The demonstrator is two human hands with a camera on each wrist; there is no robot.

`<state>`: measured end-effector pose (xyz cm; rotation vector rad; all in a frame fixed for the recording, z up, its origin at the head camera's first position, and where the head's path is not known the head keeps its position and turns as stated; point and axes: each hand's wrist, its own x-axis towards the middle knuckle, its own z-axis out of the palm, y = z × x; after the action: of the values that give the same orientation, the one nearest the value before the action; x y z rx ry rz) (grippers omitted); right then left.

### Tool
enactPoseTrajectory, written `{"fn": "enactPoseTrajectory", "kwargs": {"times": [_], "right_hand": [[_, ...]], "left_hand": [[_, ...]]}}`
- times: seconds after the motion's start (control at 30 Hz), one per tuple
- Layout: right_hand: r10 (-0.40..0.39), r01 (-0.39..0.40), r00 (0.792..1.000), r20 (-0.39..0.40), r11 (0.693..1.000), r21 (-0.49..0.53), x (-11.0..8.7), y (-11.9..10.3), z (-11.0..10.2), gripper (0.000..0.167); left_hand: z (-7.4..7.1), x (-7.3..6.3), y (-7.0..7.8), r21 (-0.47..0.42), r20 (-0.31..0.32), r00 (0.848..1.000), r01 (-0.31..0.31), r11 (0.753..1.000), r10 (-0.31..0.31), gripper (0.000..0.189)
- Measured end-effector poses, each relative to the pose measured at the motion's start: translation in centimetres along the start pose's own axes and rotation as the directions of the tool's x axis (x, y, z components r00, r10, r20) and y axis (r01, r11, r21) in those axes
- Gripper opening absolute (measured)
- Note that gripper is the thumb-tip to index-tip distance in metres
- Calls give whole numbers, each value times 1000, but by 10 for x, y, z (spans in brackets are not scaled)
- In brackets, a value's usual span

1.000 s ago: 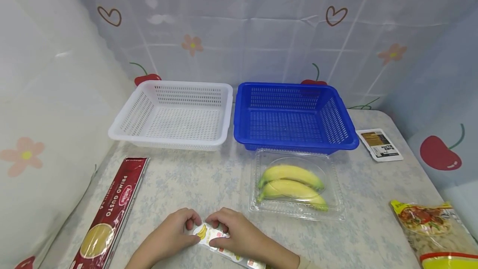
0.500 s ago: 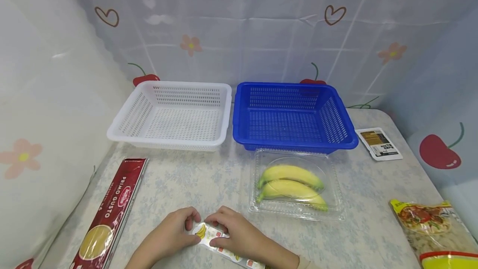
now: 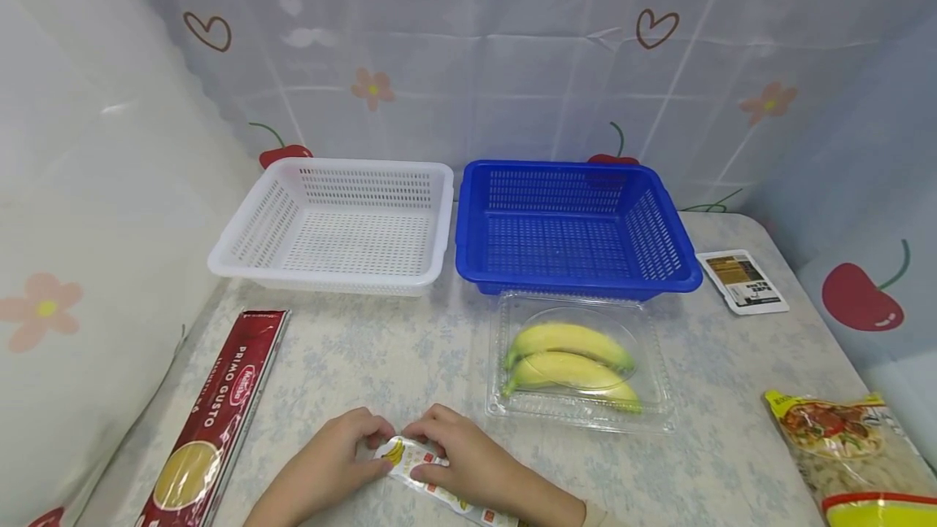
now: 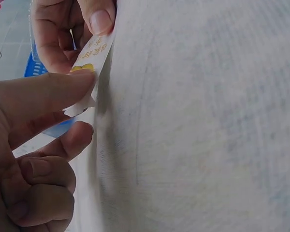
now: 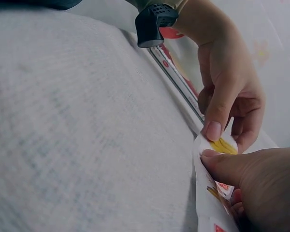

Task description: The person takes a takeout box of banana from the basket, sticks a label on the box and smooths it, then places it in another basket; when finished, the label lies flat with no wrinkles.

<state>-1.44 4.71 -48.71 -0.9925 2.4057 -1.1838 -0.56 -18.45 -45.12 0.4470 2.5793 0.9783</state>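
Close to the near edge, both hands pinch a narrow white strip of printed labels [image 3: 410,457] with banana pictures. My left hand [image 3: 333,462] holds its left end, thumb on top of a banana picture, with the other fingers curled in the left wrist view. Just to the right, my right hand [image 3: 468,462] has its thumb and index finger on the strip. In the right wrist view, the strip's edge [image 5: 203,179] runs down from between the two thumbs. Beyond the right hand lies a clear plastic box [image 3: 659,397] with two bananas [image 3: 571,338] inside.
A white basket [image 3: 344,276] and a blue basket [image 3: 578,276] stand side by side at the back. On the left lies a long red spaghetti pack [image 3: 220,413]. A small flat white pack [image 3: 743,283] and a yellow-topped food bag [image 3: 849,454] lie on the right.
The strip's left end has shifted and tipped slightly between the fingers. Both hands stay almost where they were, and the other things have not moved.
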Motion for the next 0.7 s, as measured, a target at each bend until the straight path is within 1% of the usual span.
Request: {"fn": "enactPoseTrajectory", "kwargs": {"times": [0.07,0.17,0.3,0.37,0.43,0.57,0.7], "right_hand": [[0,0,1000,-10,1000,6,0,0,0,38],[-12,12,999,-30,1000,6,0,0,1,38],[-26,27,998,-56,1000,13,0,1,3,35],[-34,35,997,-65,999,15,0,1,3,33],[-38,40,997,-71,999,22,0,1,4,31],[-50,52,996,-72,998,28,0,0,4,30],[-58,60,996,-67,998,28,1,0,4,32]], "left_hand": [[0,-1,1,7,-10,1000,-18,1000,18,24],[0,-2,2,17,-43,999,-33,999,34,23],[1,-3,3,25,-105,993,-50,998,52,17],[2,-4,3,23,-121,991,-57,998,60,14],[2,-4,3,11,-122,990,-63,998,64,11],[4,-2,1,-26,-84,994,-66,997,64,2],[7,-1,1,-41,-65,996,-67,997,65,5]]}}
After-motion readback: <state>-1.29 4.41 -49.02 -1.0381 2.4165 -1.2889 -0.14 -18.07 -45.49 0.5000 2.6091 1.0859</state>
